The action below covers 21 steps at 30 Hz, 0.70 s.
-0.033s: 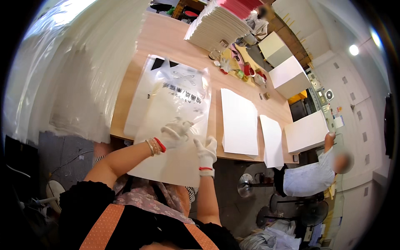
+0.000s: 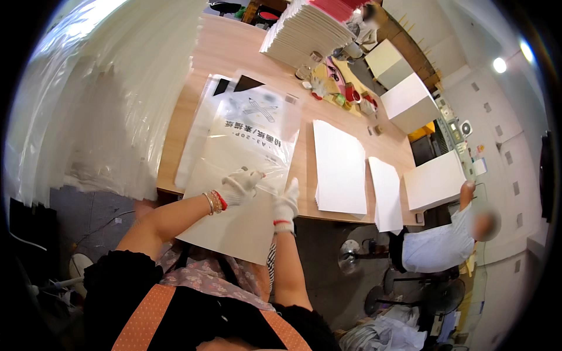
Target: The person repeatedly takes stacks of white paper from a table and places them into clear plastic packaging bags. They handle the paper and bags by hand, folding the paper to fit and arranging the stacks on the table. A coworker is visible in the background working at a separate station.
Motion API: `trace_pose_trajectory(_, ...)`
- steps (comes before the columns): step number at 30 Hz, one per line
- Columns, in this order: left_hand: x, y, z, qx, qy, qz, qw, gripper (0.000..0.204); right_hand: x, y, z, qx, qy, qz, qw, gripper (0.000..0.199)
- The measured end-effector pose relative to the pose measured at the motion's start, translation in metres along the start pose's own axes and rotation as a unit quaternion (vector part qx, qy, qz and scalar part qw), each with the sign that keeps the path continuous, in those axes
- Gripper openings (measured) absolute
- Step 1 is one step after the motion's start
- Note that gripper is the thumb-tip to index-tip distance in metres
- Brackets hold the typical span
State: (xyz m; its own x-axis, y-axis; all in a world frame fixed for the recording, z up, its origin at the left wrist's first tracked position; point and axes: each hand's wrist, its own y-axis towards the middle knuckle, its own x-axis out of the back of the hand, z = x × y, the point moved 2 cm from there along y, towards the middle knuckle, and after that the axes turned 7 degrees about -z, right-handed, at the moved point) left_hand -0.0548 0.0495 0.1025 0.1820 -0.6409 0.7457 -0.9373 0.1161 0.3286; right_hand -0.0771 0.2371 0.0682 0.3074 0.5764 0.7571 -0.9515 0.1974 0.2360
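A clear plastic bag lies over a stack of large white paper, whose near end sticks out past the table edge toward my body. Through the plastic shows a printed cover sheet with crossed pencils and a black corner. My left hand, in a white knit glove, is closed on the bag near its mouth, the fingers curled. Also gloved, my right hand is closed at the right edge of the paper, thumb pointing up; part of its grip is hidden. Another packed set lies beneath, to the left.
Two white paper stacks lie to the right. Plastic sheeting hangs at the left. A tall paper pile, a glass jar and tape rolls stand farther back. A co-worker is at the right.
The cover sheet and paper have moved farther away under the plastic, and the bag lies flatter over the print. Both hands have shifted slightly left, the right one also a little farther away.
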Motion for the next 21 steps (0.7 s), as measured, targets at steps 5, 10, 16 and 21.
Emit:
trace_pose_trajectory(5, 0.010, -0.014, 0.096, -0.195, 0.124, -0.218, 0.948, 0.036, -0.044, 0.051, -0.003, -0.044, -0.064, 0.077, 0.994, 0.044)
trace_pose_trajectory(10, 0.036, -0.028, 0.156, 0.265, -0.192, -0.161, 0.931, 0.037, -0.027, 0.053, -0.012, 0.031, -0.123, 0.153, 0.980, 0.054)
trace_pose_trajectory(16, 0.048, -0.127, 0.100, 0.305, -0.158, -0.165, 0.924, 0.026, 0.026, -0.031, -0.007, 0.087, 0.033, 0.230, 0.969, 0.053)
trace_pose_trajectory(21, 0.077, -0.243, 0.041, 0.261, -0.063, -0.037, 0.963, 0.024, 0.070, -0.129, -0.008, 0.130, 0.121, 0.258, 0.950, 0.049)
